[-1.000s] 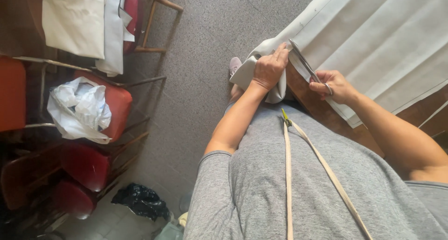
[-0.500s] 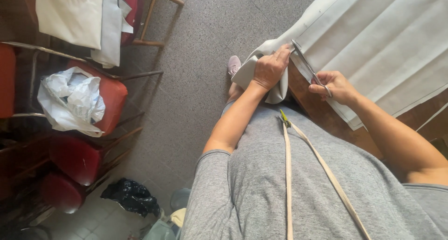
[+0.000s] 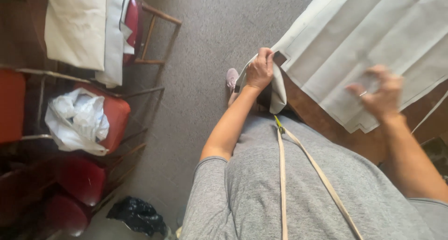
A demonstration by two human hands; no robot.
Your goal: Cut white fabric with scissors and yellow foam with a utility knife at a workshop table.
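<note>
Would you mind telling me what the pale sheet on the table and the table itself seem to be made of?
Sheet: probably woven cloth, matte off-white; it creases softly and droops where the left hand grips it. Table: looks like wood, brown with a slight sheen.

The pale grey fabric (image 3: 373, 39) looks like matt woven cloth, smooth, with stitched seams and pressed folds. The desk (image 3: 326, 123) under it is brown wood with a dull sheen. A cream cloth measuring tape (image 3: 298, 170) lies on a grey marl knit shirt (image 3: 280, 198), soft and matt. The floor (image 3: 210, 34) is rough grey carpet. The chairs (image 3: 116, 114) have glossy red seats and wooden frames; on one sits a crinkled white plastic bag (image 3: 77, 121).
</note>
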